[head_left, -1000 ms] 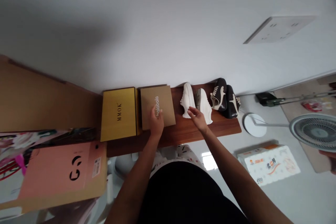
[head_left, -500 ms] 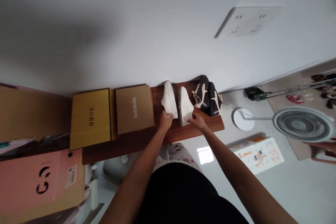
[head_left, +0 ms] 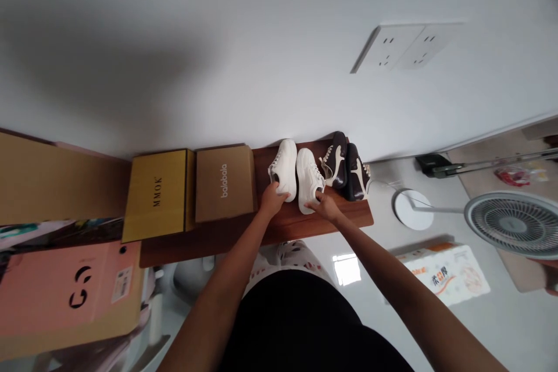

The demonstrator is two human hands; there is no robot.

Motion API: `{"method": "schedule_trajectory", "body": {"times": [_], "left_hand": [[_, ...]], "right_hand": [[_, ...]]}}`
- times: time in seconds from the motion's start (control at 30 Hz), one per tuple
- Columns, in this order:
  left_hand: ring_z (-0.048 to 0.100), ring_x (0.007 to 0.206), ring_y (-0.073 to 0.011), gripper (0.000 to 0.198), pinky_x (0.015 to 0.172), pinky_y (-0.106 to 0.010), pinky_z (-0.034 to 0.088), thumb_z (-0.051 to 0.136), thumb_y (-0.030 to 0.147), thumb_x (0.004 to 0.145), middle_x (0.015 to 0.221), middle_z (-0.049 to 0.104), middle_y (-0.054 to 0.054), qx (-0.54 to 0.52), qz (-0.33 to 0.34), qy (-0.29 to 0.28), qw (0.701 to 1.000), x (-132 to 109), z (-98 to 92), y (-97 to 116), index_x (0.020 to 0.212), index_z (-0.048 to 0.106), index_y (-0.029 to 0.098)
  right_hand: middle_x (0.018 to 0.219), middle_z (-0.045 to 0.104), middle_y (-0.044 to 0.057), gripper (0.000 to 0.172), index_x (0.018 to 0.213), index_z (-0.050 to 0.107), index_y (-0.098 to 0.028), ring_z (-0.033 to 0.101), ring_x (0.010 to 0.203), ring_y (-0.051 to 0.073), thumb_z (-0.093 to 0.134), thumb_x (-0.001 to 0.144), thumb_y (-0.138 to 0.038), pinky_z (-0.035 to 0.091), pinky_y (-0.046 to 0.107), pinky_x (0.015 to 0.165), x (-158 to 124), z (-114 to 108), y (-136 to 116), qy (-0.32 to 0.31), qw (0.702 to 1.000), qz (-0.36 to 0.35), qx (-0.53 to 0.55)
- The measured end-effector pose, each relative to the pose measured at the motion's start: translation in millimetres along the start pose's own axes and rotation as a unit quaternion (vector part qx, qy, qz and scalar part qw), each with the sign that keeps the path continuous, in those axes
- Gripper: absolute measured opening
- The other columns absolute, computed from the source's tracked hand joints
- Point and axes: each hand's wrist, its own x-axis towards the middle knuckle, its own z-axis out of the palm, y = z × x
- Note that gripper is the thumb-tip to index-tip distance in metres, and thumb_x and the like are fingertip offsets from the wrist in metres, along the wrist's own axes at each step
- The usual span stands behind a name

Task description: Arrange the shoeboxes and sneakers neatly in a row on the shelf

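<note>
Two white sneakers stand side by side on a reddish-brown wooden shelf (head_left: 279, 231), toes toward the wall. My left hand (head_left: 274, 199) is closed on the heel of the left white sneaker (head_left: 286, 165). The heel of the right white sneaker (head_left: 307, 177) is gripped by my right hand (head_left: 325, 206), thumb and fingers around its collar. Close beside it on the right lies a pair of dark brown shoes with cream trim, one dark shoe (head_left: 337, 157) leaning near the other dark shoe (head_left: 356, 177).
Left of the sneakers sit a brown balabala box (head_left: 224, 200) and a yellow MMOK box (head_left: 152, 209). A pink box (head_left: 52, 290) is lower left. On the right are a round fan (head_left: 512, 224), its white base (head_left: 413, 209) and a white package (head_left: 453, 273) on the floor.
Both white sneakers have turned from tilted on their sides to more upright, their laced tops now showing. My hands still hold their heels. The view has shifted slightly.
</note>
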Motion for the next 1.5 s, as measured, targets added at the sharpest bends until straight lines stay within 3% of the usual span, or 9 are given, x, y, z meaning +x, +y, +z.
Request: {"method": "schedule_trajectory", "body": {"times": [0.17, 0.37, 0.47, 0.67, 0.9, 1.5], "left_hand": [[0.063, 0.11, -0.0294, 0.023, 0.098, -0.038, 0.043, 0.071, 0.029, 0.083, 0.109, 0.07, -0.011, 0.156, 0.091, -0.03, 0.983, -6, -4.0, 14, 0.103, 0.064, 0.02], [0.062, 0.11, -0.0348, 0.019, 0.097, -0.042, 0.041, 0.063, 0.023, 0.088, 0.105, 0.069, -0.017, 0.217, 0.11, -0.008, 0.97, -22, 9.5, 19, 0.107, 0.063, 0.016], [0.062, 0.11, -0.0346, 0.018, 0.098, -0.043, 0.041, 0.055, 0.021, 0.093, 0.106, 0.069, -0.018, 0.218, 0.113, 0.004, 0.969, -24, 16.1, 19, 0.108, 0.063, 0.016], [0.062, 0.11, -0.0328, 0.026, 0.099, -0.043, 0.04, 0.043, 0.017, 0.096, 0.106, 0.069, -0.017, 0.225, 0.098, 0.02, 0.969, -19, 24.0, 16, 0.11, 0.064, 0.016], [0.062, 0.11, -0.0351, 0.029, 0.098, -0.044, 0.04, 0.041, 0.016, 0.096, 0.106, 0.069, -0.02, 0.221, 0.087, 0.008, 0.971, -15, 26.1, 12, 0.111, 0.065, 0.013], [0.062, 0.11, -0.0305, 0.031, 0.102, -0.041, 0.039, 0.036, 0.014, 0.098, 0.107, 0.069, -0.017, 0.168, 0.058, 0.013, 0.984, -11, 32.3, 5, 0.107, 0.066, 0.013]], "right_hand": [[0.079, 0.069, 0.002, 0.024, 0.08, 0.061, -0.022, 0.063, 0.077, 0.019, 0.066, 0.083, -0.045, 0.042, 0.025, 0.067, -4, 0, -19, 0.021, 0.985, -0.001, -0.169], [0.115, 0.069, 0.009, 0.02, 0.1, 0.061, -0.022, 0.065, 0.099, 0.021, 0.058, 0.094, -0.041, 0.042, 0.025, 0.071, 5, 18, -48, 0.003, 0.95, -0.004, -0.312], [0.123, 0.066, 0.012, 0.021, 0.109, 0.059, -0.021, 0.065, 0.103, 0.021, 0.052, 0.098, -0.037, 0.044, 0.026, 0.075, 13, 24, -57, -0.022, 0.937, 0.003, -0.349], [0.124, 0.065, 0.014, 0.022, 0.114, 0.058, -0.02, 0.067, 0.105, 0.022, 0.044, 0.102, -0.032, 0.047, 0.027, 0.079, 28, 36, -62, -0.044, 0.922, 0.003, -0.384], [0.119, 0.067, 0.016, 0.025, 0.112, 0.059, -0.017, 0.067, 0.104, 0.022, 0.038, 0.103, -0.028, 0.05, 0.028, 0.081, 40, 46, -60, -0.042, 0.919, 0.01, -0.392], [0.118, 0.065, 0.018, 0.027, 0.115, 0.059, -0.016, 0.067, 0.102, 0.024, 0.035, 0.102, -0.019, 0.052, 0.032, 0.081, 46, 56, -69, -0.058, 0.914, 0.001, -0.403]]}}
